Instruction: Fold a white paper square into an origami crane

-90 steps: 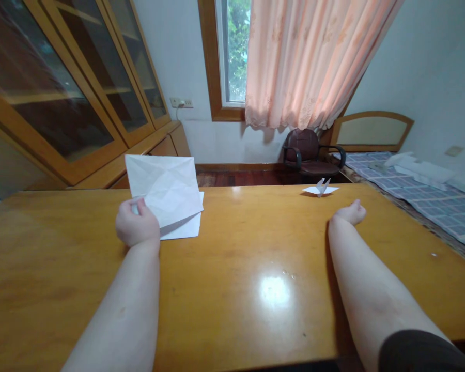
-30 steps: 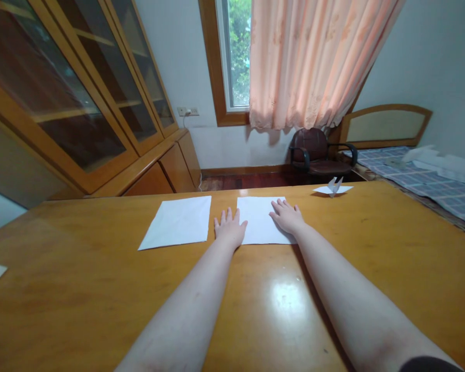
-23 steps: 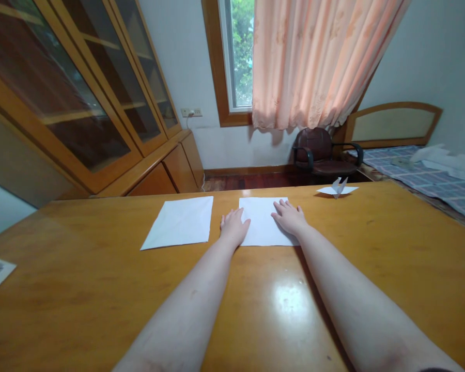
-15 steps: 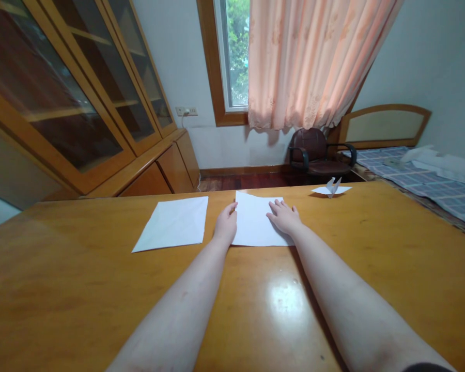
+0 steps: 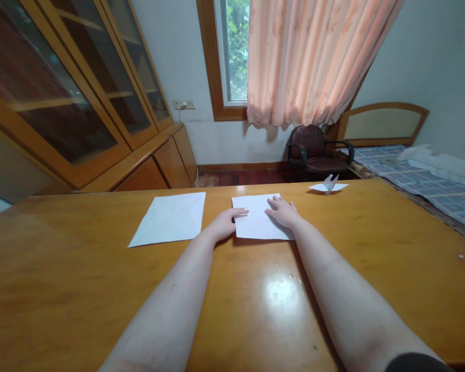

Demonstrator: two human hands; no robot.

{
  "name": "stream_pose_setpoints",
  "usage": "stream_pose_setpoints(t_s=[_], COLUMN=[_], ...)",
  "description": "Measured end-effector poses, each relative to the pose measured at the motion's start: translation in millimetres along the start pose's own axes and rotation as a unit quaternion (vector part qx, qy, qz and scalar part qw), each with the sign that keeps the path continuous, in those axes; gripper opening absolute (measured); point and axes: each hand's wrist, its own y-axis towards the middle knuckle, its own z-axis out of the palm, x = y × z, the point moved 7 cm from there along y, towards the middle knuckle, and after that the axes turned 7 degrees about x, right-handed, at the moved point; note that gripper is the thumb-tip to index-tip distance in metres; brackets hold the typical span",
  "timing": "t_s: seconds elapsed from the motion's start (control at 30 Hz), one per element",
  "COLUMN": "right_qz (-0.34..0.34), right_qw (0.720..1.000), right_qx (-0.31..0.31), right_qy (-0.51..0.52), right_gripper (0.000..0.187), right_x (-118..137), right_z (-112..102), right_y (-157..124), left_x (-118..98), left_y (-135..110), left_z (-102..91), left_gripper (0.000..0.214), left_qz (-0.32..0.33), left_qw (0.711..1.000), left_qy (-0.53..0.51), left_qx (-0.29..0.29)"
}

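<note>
A white sheet of paper (image 5: 253, 219) lies on the wooden table in front of me. Its left edge is between the fingers of my left hand (image 5: 225, 225), with a finger reaching over the top and the rest partly hidden. My right hand (image 5: 282, 211) rests on the sheet's right side, fingers spread. Left of my left hand lies a second white sheet (image 5: 170, 219), flat, its right lower corner near my wrist. A folded paper crane (image 5: 328, 185) stands at the far edge, right of my right hand and apart from it.
The wooden table (image 5: 101, 305) fills the foreground. Beyond its far edge stand a dark red armchair (image 5: 310, 150) and a bed with a checked cover (image 5: 395, 173). A glass-door cabinet (image 5: 139, 139) is at the left. A small white scrap (image 5: 461, 256) lies at the right.
My left hand has shifted its hold, its fingers now reaching further over the sheet's left edge. The sheet's raised far-left corner has come down. My right hand stays spread on the sheet.
</note>
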Motion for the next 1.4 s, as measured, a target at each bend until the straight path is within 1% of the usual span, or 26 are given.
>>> stream_pose_setpoints(t_s=[0.07,0.13,0.17,0.23,0.3,0.33,0.4,0.47,0.5,0.57,0.63,0.67,0.7,0.73,0.8,0.83,0.93,0.97,1.07,1.17,1.23,1.33,1.4], right_qz=[-0.002,-0.006,-0.009,-0.017,-0.029,-0.036,-0.04,-0.043,-0.056,-0.097,-0.137,-0.148,-0.151,-0.148,-0.131,-0.125,-0.08,-0.065,-0.042,-0.038,-0.041,-0.035,-0.025], right_qw=[1.0,1.0,0.999,0.996,0.983,0.969,0.925,0.884,0.867,0.843,0.828,0.826,0.829,0.837,0.865,0.885,0.921,0.929,0.942,0.949,0.952,0.952,0.95], right_qx=[-0.002,-0.007,-0.011,-0.026,-0.035,-0.036,-0.024,-0.044,-0.044,-0.027,-0.009,-0.011,-0.021,-0.037,-0.069,-0.072,-0.086,-0.096,-0.115,-0.1,-0.092,-0.116,-0.139], right_qy=[0.009,0.024,0.037,0.085,0.18,0.242,0.377,0.464,0.493,0.529,0.543,0.544,0.539,0.526,0.479,0.443,0.37,0.351,0.312,0.296,0.288,0.281,0.279], right_gripper=[0.057,0.057,0.055,0.049,0.043,0.041,0.046,0.052,0.056,0.066,0.07,0.069,0.065,0.06,0.046,0.041,0.034,0.033,0.03,0.026,0.023,0.024,0.025], right_x=[0,0,-1,-3,-6,-9,-14,-19,-18,-11,-3,-1,0,-1,-2,-2,-4,-5,-8,-9,-9,-13,-17], right_z=[0,0,-1,-3,-6,-8,-8,-12,-14,-14,-14,-15,-16,-17,-20,-21,-21,-22,-23,-21,-20,-22,-24], right_y=[0,0,0,1,1,2,3,4,4,5,3,2,1,-1,-6,-7,-10,-10,-9,-6,-4,-3,-2], left_x=[1,2,3,4,4,5,9,20,25,31,34,34,34,34,33,32,31,30,28,23,23,25,28], left_y=[2,4,5,5,4,3,0,-4,-6,-8,-9,-9,-9,-9,-9,-9,-11,-11,-10,-7,-7,-7,-7], left_z=[4.2,6.8,6.9,3.0,-3.9,-7.8,-16.5,-26.1,-30.5,-37.9,-42.3,-43.2,-43.6,-43.6,-43.6,-43.8,-44.6,-44.3,-39.7,-33.4,-32.1,-34.2,-36.1], left_gripper=[0.048,0.036,0.029,0.022,0.022,0.023,0.029,0.038,0.043,0.048,0.049,0.048,0.048,0.047,0.046,0.045,0.045,0.045,0.04,0.032,0.031,0.031,0.03], left_qz=[0.0,0.0,-0.003,-0.02,-0.041,-0.052,-0.094,-0.175,-0.211,-0.253,-0.268,-0.27,-0.268,-0.264,-0.258,-0.259,-0.263,-0.262,-0.237,-0.192,-0.175,-0.177,-0.189], left_qw=[0.999,0.995,0.992,0.987,0.985,0.986,0.985,0.972,0.962,0.946,0.937,0.935,0.935,0.936,0.938,0.937,0.933,0.934,0.946,0.963,0.968,0.967,0.963], left_qy=[0.039,0.094,0.122,0.157,0.16,0.15,0.121,0.107,0.11,0.119,0.126,0.127,0.127,0.126,0.128,0.131,0.139,0.136,0.117,0.096,0.072,0.046,0.057], left_qx=[0.018,0.023,0.018,-0.01,-0.042,-0.057,-0.084,-0.118,-0.134,-0.166,-0.187,-0.192,-0.194,-0.194,-0.193,-0.194,-0.201,-0.202,-0.188,-0.163,-0.163,-0.176,-0.182])
